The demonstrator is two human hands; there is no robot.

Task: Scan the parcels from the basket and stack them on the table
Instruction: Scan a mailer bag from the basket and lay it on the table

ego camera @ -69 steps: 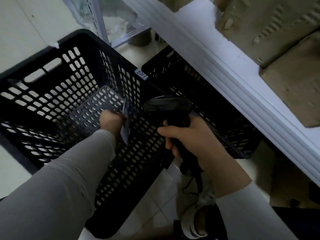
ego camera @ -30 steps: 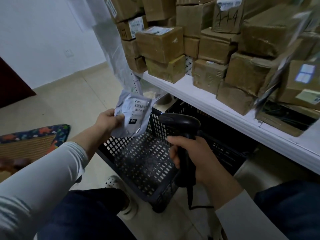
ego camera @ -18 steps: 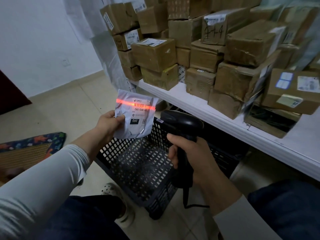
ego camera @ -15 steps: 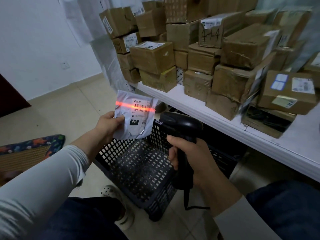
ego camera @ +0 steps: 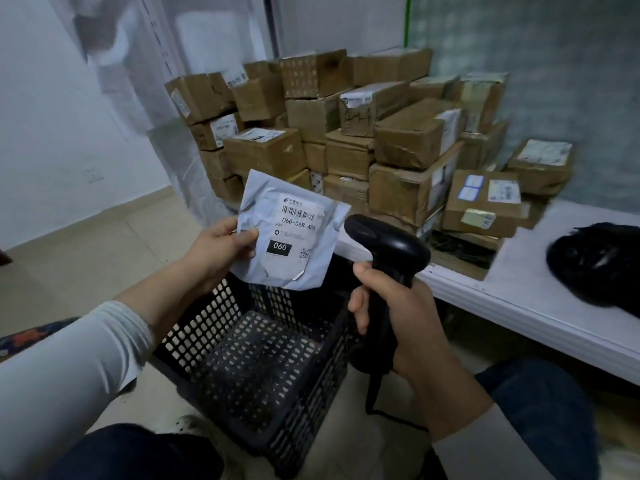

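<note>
Both arms reach forward over the basket. The left hand is raised above the basket's far left corner. It pinches the left edge of a grey parcel, thumb lying on its front. Its forearm is bare down to a white left sleeve, left of the basket. The right hand, above the basket's right rim, curls its fingers round the handle of a black scanner, held upright. The right sleeve ends short of the wrist.
</note>
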